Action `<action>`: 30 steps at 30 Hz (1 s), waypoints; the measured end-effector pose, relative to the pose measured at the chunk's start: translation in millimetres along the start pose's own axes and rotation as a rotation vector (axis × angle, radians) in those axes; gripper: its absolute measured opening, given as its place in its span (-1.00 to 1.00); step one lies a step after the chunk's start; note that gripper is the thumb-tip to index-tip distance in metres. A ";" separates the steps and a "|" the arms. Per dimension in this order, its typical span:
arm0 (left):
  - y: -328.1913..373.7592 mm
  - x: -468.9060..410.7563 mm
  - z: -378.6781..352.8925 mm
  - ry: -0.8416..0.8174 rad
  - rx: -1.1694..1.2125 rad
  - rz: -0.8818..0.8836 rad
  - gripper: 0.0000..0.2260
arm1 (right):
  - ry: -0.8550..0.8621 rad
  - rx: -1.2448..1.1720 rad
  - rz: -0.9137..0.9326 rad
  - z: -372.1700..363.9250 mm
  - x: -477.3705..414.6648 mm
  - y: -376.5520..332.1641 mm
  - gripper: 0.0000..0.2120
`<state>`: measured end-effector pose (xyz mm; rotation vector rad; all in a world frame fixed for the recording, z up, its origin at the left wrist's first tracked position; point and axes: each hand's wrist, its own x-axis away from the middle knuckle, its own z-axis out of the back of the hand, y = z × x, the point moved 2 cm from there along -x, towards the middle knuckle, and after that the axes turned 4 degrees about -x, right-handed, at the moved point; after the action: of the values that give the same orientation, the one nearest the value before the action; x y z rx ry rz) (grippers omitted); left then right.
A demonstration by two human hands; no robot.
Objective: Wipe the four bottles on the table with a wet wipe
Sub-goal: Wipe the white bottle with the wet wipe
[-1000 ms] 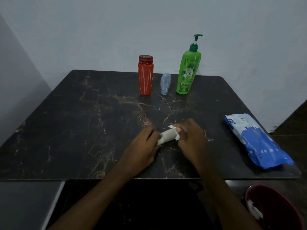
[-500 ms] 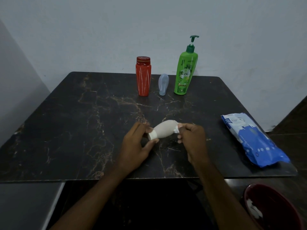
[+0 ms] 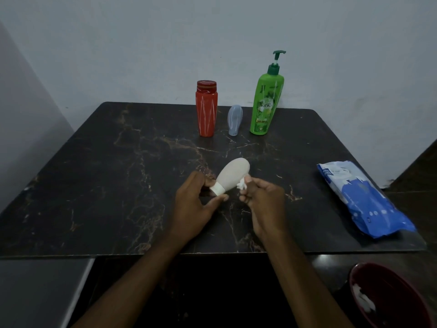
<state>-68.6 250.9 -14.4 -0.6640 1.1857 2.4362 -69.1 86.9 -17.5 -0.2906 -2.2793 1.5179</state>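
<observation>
Four bottles on my feed right now, so I'm going biggest to smallest. Top of the list is the dark marble-look table with brownish veins, pushed up to a pale wall. On its right side lies a blue and white soft plastic wipes pack, angled along that edge. Off the table, bottom right corner, sits a dark red round bin with some crumpled white stuff inside.

Both hands are over the front middle of the table. The left hand pinches the neck end of a bottle between thumb and fingers, and the right hand is curled around a wipe.

At the back edge stands a tall green plastic pump bottle, upright. Left of it stands a shorter red plastic bottle with a red screw lid, also upright.

What the left hand holds is a beige rounded bottle with a white cap, tilted so its fat base points away from me. I can't tell whether it touches the tabletop.

Between the red and green ones sits a small pale blue bottle. Can't make out if it's leaning.

Smallest is the scrunched white wet wipe, right up against the beige bottle's side near the neck.
</observation>
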 end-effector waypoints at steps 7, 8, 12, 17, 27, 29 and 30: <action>-2.3 -0.1 -2.1 0.005 -0.008 -0.026 -0.69 | -0.107 0.033 -0.084 -10.9 13.9 24.0 -0.87; -2.7 0.3 -2.2 0.001 -0.009 -0.029 -0.69 | -0.108 0.039 -0.088 -9.7 12.8 21.5 -0.88; -4.0 1.0 -3.4 -0.020 -0.019 -0.031 -0.69 | 0.058 -0.030 -0.019 4.3 -5.6 0.3 -0.96; -4.4 -0.3 -3.4 0.004 -0.001 -0.037 -0.70 | 0.014 -0.049 -0.079 -4.0 3.8 14.0 -0.95; -3.0 0.9 -2.5 -0.063 -0.039 -0.119 -0.70 | -0.066 0.407 0.169 25.6 -29.3 -27.9 -0.91; -3.9 0.5 -2.6 -0.068 -0.070 -0.138 -0.70 | -0.178 0.675 0.300 27.9 -35.6 -42.3 -0.88; -3.9 0.4 -3.4 -0.078 -0.084 -0.151 -0.71 | -0.223 0.788 0.366 26.8 -36.8 -48.6 -0.88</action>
<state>-66.1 250.5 -19.0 -0.6516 0.9716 2.3725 -45.3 31.5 10.6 -0.3242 -1.6293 2.5958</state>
